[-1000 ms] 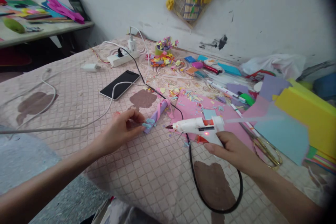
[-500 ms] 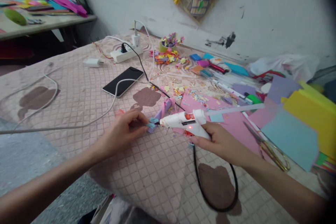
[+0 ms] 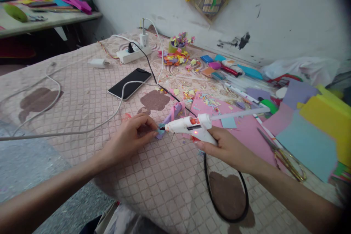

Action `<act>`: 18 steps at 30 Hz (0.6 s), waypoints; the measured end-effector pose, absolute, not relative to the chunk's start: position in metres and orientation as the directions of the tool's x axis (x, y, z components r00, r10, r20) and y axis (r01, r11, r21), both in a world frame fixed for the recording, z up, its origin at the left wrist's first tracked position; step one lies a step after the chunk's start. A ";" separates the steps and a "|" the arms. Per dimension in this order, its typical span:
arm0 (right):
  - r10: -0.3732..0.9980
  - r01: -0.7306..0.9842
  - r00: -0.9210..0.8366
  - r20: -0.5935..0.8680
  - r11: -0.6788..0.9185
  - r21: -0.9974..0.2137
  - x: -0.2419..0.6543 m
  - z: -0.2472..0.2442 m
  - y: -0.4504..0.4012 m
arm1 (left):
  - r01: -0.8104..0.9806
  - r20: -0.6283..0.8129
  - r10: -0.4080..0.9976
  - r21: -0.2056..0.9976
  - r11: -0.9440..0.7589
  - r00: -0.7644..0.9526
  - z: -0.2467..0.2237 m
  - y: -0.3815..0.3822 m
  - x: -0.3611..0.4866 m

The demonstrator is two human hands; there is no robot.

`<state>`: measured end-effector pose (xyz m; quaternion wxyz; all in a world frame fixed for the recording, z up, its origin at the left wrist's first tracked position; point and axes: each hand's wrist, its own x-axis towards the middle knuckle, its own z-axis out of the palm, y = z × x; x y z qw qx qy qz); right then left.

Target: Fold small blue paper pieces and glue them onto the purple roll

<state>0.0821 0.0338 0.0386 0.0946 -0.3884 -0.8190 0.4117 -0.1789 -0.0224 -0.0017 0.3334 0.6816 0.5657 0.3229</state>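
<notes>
My right hand [image 3: 222, 146] is closed around the handle of a white hot glue gun [image 3: 186, 125], whose small red light is lit. A clear glue stick [image 3: 241, 113] sticks out of its back end. The dark nozzle points left and meets a small light-blue paper piece [image 3: 161, 128], which my left hand [image 3: 137, 131] pinches between thumb and fingers. The nozzle and fingertips partly hide that piece. Just behind the nozzle lies a rolled purple paper strip [image 3: 172, 112] with a pink band around it.
A black phone [image 3: 130, 83] lies beyond my left hand, near a white power strip [image 3: 134, 55] and trailing cables. Paper flowers [image 3: 177, 57] and scraps lie toward the wall. Gold-handled scissors [image 3: 287, 161] and coloured paper sheets [image 3: 307, 142] lie on the right. The glue gun's black cord [image 3: 208, 193] loops near the front.
The glue gun has shifted slightly left, and its nozzle now sits closer against the light-blue piece. My left hand keeps its pinch. The view has turned a little.
</notes>
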 end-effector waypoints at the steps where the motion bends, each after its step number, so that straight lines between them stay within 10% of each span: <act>1: 0.710 0.551 -0.685 -0.161 0.361 -0.752 0.082 0.039 0.034 | 0.564 0.065 0.987 0.814 -0.138 0.149 -0.001 -0.022 -0.178; 18: 0.686 0.527 -0.722 -0.089 0.462 -0.714 0.078 0.039 0.030 | 0.561 0.082 0.985 0.814 -0.155 0.153 -0.003 -0.021 -0.177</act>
